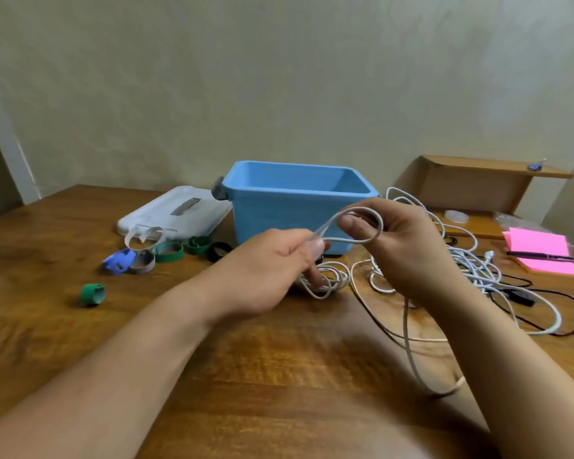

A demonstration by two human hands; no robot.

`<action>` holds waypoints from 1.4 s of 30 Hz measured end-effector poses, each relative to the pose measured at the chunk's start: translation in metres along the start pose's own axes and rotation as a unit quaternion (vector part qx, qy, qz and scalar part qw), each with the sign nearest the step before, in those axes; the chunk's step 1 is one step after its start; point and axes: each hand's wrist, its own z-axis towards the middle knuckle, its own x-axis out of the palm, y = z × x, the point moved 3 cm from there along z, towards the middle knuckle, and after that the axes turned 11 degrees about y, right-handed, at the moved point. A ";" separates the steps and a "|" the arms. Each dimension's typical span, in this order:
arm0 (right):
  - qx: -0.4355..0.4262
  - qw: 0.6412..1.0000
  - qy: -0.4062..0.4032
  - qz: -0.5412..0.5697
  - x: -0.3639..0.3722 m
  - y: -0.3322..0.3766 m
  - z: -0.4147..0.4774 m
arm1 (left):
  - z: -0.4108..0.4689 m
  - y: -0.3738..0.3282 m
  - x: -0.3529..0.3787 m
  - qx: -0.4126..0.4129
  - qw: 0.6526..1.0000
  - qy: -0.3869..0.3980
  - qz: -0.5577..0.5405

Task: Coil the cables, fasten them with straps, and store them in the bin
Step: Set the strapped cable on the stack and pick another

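Both hands hold a grey cable (pixel 352 240) above the wooden table, in front of the open blue bin (pixel 262 210). My left hand (pixel 272 270) pinches the two strands together. My right hand (pixel 408 246) has a small loop of the cable wound round its thumb, and the rest hangs down past the wrist to the table. A small white coil (pixel 328 279) lies under my left hand. A tangle of white and black cables (pixel 484 270) spreads to the right. Several rolled straps (pixel 169 251) in green, grey, blue and black lie left of the bin.
The bin's white lid (pixel 166 210) lies flat to its left. One green strap (pixel 93 294) sits apart near the left. A cardboard box (pixel 471 190) stands at the back right, with pink sticky notes (pixel 540 246) and a pen (pixel 544 256) beside it.
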 end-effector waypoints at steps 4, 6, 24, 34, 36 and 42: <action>0.004 0.999 -0.010 0.041 -0.002 0.005 -0.001 | 0.003 0.002 0.004 0.011 1.000 -0.005 -0.008; 0.013 0.997 -0.010 0.081 -0.002 0.006 0.000 | 0.003 0.001 0.003 0.027 0.999 -0.030 -0.009; 0.015 0.959 0.032 0.282 0.009 0.002 0.003 | 0.008 0.004 0.020 0.014 0.984 -0.057 -0.168; 0.036 0.941 -0.001 0.337 0.018 0.004 0.000 | 0.007 -0.002 0.024 0.038 0.995 -0.057 -0.072; 0.046 0.944 0.002 0.326 0.017 0.004 0.001 | 0.005 -0.001 0.022 0.039 0.989 -0.068 -0.123; 0.062 0.901 0.082 0.421 0.032 0.017 -0.002 | 0.000 -0.013 0.044 0.040 0.923 0.061 -0.377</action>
